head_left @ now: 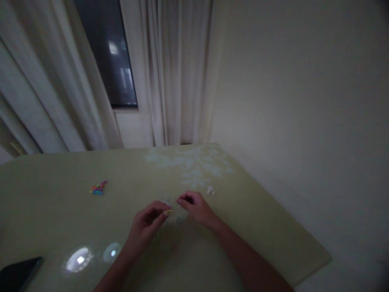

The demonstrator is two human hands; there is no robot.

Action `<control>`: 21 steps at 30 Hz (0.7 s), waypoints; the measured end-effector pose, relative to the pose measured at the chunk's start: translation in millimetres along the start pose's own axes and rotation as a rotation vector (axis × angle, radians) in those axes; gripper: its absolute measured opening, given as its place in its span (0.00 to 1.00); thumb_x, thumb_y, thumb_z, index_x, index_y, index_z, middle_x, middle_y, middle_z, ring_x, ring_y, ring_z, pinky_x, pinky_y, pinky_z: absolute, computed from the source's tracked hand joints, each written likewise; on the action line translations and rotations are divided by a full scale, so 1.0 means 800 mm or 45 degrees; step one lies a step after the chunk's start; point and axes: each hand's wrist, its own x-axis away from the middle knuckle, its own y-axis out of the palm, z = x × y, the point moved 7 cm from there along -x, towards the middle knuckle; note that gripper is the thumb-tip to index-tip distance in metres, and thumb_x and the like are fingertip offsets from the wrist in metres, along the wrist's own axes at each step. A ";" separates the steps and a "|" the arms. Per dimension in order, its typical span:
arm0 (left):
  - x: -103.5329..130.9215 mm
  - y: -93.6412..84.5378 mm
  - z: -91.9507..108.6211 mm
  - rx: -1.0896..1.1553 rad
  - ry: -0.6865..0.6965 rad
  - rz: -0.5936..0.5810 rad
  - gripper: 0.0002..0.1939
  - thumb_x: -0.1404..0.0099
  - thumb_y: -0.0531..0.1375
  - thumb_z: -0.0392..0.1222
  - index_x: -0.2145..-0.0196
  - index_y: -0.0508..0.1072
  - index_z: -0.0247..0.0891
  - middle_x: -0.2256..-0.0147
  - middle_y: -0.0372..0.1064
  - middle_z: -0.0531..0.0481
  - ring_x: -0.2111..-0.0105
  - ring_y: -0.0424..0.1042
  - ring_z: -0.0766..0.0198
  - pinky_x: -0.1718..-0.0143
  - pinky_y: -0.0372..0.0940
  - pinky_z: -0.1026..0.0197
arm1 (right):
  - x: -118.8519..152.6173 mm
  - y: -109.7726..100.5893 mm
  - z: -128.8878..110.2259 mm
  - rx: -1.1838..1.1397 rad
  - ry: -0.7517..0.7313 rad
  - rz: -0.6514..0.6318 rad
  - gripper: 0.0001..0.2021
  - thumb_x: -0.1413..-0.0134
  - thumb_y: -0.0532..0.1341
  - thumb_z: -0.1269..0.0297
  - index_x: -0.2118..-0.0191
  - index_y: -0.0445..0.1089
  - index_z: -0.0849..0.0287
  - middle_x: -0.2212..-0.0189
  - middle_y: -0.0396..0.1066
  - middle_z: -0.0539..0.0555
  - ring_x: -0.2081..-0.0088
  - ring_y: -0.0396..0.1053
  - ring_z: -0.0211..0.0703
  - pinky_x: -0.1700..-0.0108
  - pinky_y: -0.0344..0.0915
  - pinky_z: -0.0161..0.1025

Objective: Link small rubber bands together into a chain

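Over the middle of the table, my left hand (148, 223) pinches a small pale yellow piece (167, 212) between thumb and fingertips; its exact kind is too small to tell. Close by on the right, my right hand (194, 207) has its thumb and forefinger pressed together, and what they hold, if anything, cannot be made out. The two hands are a short gap apart. Just beyond my right hand lie several small white pieces (210, 190). A little heap of small multicoloured pieces (98, 188) sits farther left on the table.
The greenish table (60, 215) has a pale leaf pattern (194, 162) near its far edge. A dark flat object (20, 273), like a phone, lies at the lower left. Bright lamp reflections (79, 259) show on the glossy top. Curtains (182, 73) and a wall (298, 101) border the table.
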 end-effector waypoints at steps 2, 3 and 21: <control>0.002 -0.001 -0.005 0.003 -0.083 0.039 0.09 0.34 0.68 0.47 0.63 0.82 0.39 0.64 0.80 0.46 0.65 0.77 0.61 0.63 0.71 0.63 | -0.006 -0.023 0.010 0.285 0.014 0.148 0.01 0.44 0.66 0.70 0.66 0.76 0.61 0.73 0.69 0.49 0.70 0.64 0.38 0.65 0.58 0.35; 0.003 -0.001 -0.007 -0.003 -0.112 0.049 0.10 0.34 0.68 0.48 0.63 0.81 0.39 0.65 0.80 0.46 0.67 0.77 0.62 0.65 0.71 0.64 | -0.008 -0.029 0.014 0.414 0.026 0.159 0.02 0.46 0.67 0.73 0.66 0.76 0.61 0.73 0.69 0.48 0.70 0.64 0.38 0.65 0.58 0.35; 0.001 -0.002 -0.010 -0.354 0.037 0.159 0.06 0.38 0.67 0.44 0.65 0.85 0.46 0.56 0.84 0.47 0.56 0.83 0.52 0.53 0.77 0.56 | 0.016 0.021 -0.019 0.113 -0.075 -0.276 0.12 0.33 0.57 0.55 0.63 0.66 0.59 0.71 0.60 0.47 0.70 0.56 0.37 0.68 0.54 0.35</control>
